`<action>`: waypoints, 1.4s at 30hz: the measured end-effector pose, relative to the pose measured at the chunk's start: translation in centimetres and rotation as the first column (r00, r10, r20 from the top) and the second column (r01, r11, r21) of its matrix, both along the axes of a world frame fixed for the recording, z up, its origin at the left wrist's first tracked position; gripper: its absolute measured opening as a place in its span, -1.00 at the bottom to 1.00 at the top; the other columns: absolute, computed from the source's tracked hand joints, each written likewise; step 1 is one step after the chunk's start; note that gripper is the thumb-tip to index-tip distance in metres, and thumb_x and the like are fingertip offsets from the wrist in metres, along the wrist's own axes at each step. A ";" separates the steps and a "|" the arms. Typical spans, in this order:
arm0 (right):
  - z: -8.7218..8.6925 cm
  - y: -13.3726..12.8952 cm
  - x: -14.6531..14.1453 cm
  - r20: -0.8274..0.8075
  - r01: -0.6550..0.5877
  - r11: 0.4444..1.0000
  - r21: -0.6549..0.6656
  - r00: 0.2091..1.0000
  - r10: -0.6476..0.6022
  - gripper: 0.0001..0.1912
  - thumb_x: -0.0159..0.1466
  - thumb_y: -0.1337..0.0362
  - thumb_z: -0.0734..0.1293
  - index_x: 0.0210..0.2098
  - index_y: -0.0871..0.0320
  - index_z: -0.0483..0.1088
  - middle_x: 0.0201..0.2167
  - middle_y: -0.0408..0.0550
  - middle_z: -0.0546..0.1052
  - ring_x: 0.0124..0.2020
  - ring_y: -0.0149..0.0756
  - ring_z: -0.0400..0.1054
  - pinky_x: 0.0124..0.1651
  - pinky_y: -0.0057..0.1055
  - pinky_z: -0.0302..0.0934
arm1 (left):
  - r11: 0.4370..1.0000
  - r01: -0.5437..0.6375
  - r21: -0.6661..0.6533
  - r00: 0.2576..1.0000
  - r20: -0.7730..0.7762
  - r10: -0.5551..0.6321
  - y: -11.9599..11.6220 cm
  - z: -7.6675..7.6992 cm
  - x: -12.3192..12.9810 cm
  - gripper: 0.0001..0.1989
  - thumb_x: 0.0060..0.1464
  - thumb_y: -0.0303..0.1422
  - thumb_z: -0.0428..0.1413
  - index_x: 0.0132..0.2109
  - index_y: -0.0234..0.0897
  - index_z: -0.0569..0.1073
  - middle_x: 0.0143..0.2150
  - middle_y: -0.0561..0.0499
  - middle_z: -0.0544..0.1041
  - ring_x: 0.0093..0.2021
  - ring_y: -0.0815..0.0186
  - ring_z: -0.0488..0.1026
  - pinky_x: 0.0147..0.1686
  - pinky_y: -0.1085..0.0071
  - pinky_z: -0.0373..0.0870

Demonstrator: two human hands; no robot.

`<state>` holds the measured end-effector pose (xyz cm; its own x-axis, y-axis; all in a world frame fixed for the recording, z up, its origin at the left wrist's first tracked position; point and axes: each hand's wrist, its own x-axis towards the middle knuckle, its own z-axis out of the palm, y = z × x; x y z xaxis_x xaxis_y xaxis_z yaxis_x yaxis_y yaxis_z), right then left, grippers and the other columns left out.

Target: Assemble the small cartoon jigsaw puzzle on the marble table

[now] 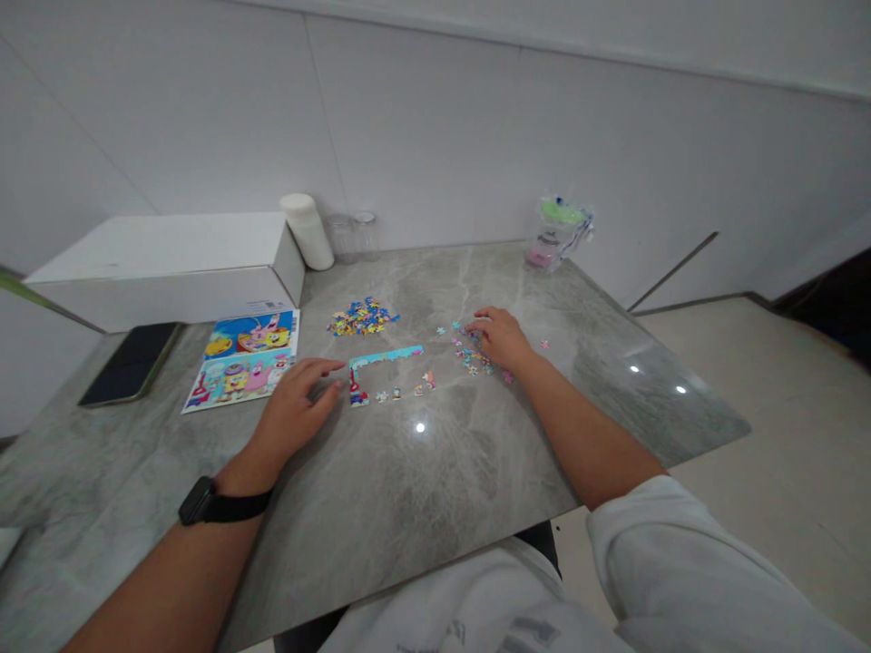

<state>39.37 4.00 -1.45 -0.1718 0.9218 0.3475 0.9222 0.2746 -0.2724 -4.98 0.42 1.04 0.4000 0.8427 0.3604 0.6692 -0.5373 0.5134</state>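
Observation:
A partly joined jigsaw border (386,355) lies mid-table, with a top strip and a left side. Several loose puzzle pieces (396,393) sit in a row below it. My left hand (301,399) rests beside the border's left side, fingers apart and holding nothing; its index fingertip is close to the corner. Over a scattered pile of pastel puzzle pieces (474,361) is my right hand (501,336), its fingers bent down among them. Whether those fingertips grip a piece is too small to make out. A second, blue and yellow heap of puzzle pieces (363,317) lies farther back.
Left of the border lies a printed cartoon picture sheet (241,361), with a dark phone (132,363) beside it. Behind them are a white box (163,272), a white bottle (308,232) and clear glasses (366,233). A plastic bag with a cup (558,234) stands at the back right.

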 end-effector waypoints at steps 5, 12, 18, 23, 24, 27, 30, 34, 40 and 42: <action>-0.6 -0.1 -0.5 0.073 -0.028 0.998 -0.056 0.997 0.032 -0.47 0.29 0.50 0.29 0.11 -0.09 0.64 0.26 0.03 0.49 0.26 -0.03 0.33 0.32 0.01 0.24 | 1.000 -0.001 -0.024 1.000 -0.009 0.001 0.0 0.0 0.0 -0.64 0.34 -0.09 0.04 0.10 -0.16 0.53 0.07 -0.12 0.60 0.08 0.06 0.54 0.21 0.05 0.46; -0.2 0.4 0.7 -0.024 0.075 0.997 -0.003 0.997 -0.075 -0.51 0.19 0.56 0.29 -0.13 -0.04 0.71 0.11 -0.02 0.59 0.16 -0.08 0.40 0.31 -0.07 0.29 | 1.000 0.003 -0.031 1.000 -0.016 -0.003 0.0 -0.1 -0.1 -0.63 0.34 -0.09 0.03 0.11 -0.16 0.53 0.07 -0.11 0.60 0.08 0.06 0.54 0.21 0.05 0.45; -0.5 0.6 1.1 -0.050 0.044 0.999 -0.026 0.998 -0.045 -0.47 0.17 0.56 0.30 -0.04 -0.04 0.70 0.12 -0.01 0.59 0.15 -0.08 0.43 0.32 -0.05 0.30 | 0.999 0.006 -0.032 1.000 -0.015 -0.007 0.0 -0.1 -0.1 -0.63 0.35 -0.09 0.03 0.11 -0.17 0.54 0.07 -0.11 0.60 0.08 0.07 0.54 0.21 0.07 0.45; -0.5 0.7 1.9 -0.069 0.186 0.982 0.010 0.980 -0.185 -0.45 0.19 0.56 0.26 0.00 0.01 0.68 0.08 0.06 0.59 0.12 -0.04 0.42 0.27 -0.03 0.30 | 0.999 0.005 -0.035 1.000 -0.005 -0.006 -0.1 0.0 -0.1 -0.63 0.35 -0.09 0.04 0.11 -0.17 0.54 0.07 -0.12 0.60 0.07 0.08 0.54 0.21 0.07 0.45; -0.5 0.6 1.8 -0.049 0.193 0.981 -0.010 0.980 -0.193 -0.46 0.19 0.56 0.26 -0.01 0.01 0.69 0.09 0.07 0.58 0.12 -0.03 0.42 0.27 -0.02 0.30 | 0.999 0.007 -0.034 1.000 -0.003 -0.007 -0.1 -0.1 -0.1 -0.63 0.35 -0.09 0.04 0.11 -0.18 0.54 0.08 -0.12 0.60 0.07 0.08 0.54 0.21 0.07 0.45; -0.5 0.5 1.3 -0.008 0.170 0.983 -0.068 0.985 -0.171 -0.47 0.21 0.55 0.27 -0.03 -0.03 0.70 0.13 0.03 0.57 0.14 -0.05 0.40 0.28 -0.07 0.28 | 1.000 0.013 -0.028 1.000 -0.008 -0.013 -0.1 -0.1 -0.1 -0.63 0.36 -0.09 0.04 0.11 -0.19 0.54 0.08 -0.13 0.60 0.08 0.07 0.54 0.22 0.07 0.44; -0.4 0.6 1.1 -0.026 0.161 0.983 -0.086 0.986 -0.163 -0.43 0.22 0.56 0.24 0.03 -0.01 0.67 0.12 0.00 0.57 0.15 -0.13 0.40 0.29 -0.17 0.27 | 1.000 0.017 -0.018 1.000 -0.008 -0.017 0.0 -0.2 -0.2 -0.62 0.36 -0.10 0.04 0.11 -0.21 0.55 0.07 -0.14 0.60 0.07 0.07 0.54 0.21 0.08 0.44; -0.4 0.7 1.4 -0.003 0.263 0.961 -0.083 0.965 -0.264 -0.41 0.24 0.54 0.23 0.13 0.03 0.63 0.11 0.04 0.58 0.14 -0.09 0.40 0.28 -0.17 0.26 | 1.000 0.023 -0.021 1.000 -0.007 -0.023 0.1 -0.3 -0.2 -0.62 0.36 -0.10 0.04 0.11 -0.22 0.55 0.06 -0.14 0.60 0.07 0.08 0.54 0.20 0.09 0.44; -0.5 0.5 1.4 0.060 0.329 0.938 -0.110 0.944 -0.324 -0.41 0.26 0.53 0.24 0.19 0.05 0.59 0.19 0.06 0.54 0.17 -0.06 0.40 0.28 -0.19 0.24 | 0.999 0.022 -0.034 1.000 -0.005 -0.022 0.1 -0.3 -0.2 -0.61 0.37 -0.09 0.03 0.11 -0.21 0.54 0.07 -0.14 0.60 0.08 0.08 0.53 0.21 0.09 0.44; -0.4 0.4 1.4 0.045 0.360 0.928 -0.095 0.933 -0.357 -0.37 0.27 0.54 0.23 0.26 0.08 0.53 0.20 0.10 0.54 0.18 -0.05 0.39 0.28 -0.17 0.24 | 0.999 0.028 -0.032 1.000 -0.003 -0.028 0.1 -0.3 -0.3 -0.61 0.37 -0.10 0.02 0.12 -0.22 0.54 0.08 -0.14 0.60 0.09 0.08 0.53 0.21 0.08 0.44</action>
